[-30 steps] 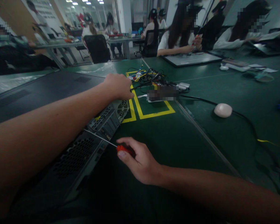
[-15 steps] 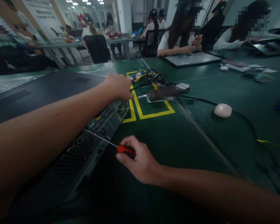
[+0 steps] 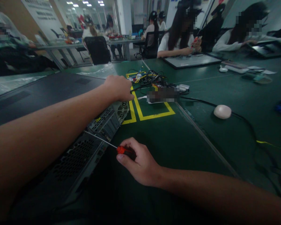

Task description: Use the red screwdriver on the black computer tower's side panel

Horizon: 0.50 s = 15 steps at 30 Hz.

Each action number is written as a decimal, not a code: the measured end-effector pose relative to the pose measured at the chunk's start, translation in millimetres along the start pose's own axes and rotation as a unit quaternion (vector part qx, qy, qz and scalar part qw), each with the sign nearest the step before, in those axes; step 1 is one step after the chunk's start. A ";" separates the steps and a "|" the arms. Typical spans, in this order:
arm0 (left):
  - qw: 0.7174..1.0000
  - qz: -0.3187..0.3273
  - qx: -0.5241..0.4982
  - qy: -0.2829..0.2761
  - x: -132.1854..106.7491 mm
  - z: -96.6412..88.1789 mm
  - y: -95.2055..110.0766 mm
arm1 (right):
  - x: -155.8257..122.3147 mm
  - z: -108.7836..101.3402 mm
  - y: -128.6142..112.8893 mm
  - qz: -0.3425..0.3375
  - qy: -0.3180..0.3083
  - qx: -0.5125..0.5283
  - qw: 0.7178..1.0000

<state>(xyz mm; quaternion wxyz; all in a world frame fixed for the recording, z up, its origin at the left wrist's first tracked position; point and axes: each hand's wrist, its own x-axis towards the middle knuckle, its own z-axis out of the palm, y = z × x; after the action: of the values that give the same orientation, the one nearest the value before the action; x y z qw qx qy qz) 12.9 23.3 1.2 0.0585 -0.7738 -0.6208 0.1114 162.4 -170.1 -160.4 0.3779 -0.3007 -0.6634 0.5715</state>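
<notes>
Here, the right grip [image 3: 144,165] is closed around a screwdriver [image 3: 120,150]. Beyond it, left grip [image 3: 119,88] lies over computer case [image 3: 65,83], closure unclear.

The one view looks from the person's head, forward and down across a green table [image 3: 168,140]. It sits close above the left hand [image 3: 119,88], the right hand [image 3: 141,161] and the computer [image 3: 61,86] at near left, and reaches over the table's far edge to the ceiling lights [image 3: 85,2].

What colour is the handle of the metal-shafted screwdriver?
The screwdriver handle is red at its shaft end, dark behind; head view.
</notes>
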 end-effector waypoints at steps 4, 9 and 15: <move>1.000 -0.001 0.023 0.001 -1.3 -1.2 1.7 | -1.6 -0.6 0.2 -0.001 0.003 -0.012 1.000; 0.999 0.010 0.053 -0.007 -6.1 -5.3 4.6 | -2.6 -3.2 0.1 -0.034 0.007 -0.051 0.998; 0.998 0.005 0.057 -0.007 -9.2 -6.7 6.9 | -3.0 -2.6 0.9 -0.050 0.005 -0.057 0.997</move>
<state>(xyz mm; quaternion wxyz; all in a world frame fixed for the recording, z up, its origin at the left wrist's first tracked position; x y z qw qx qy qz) 19.2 13.2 7.1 0.0979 -0.7713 -0.6102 0.1520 166.2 -171.1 -161.5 0.3916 -0.2906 -0.7071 0.5120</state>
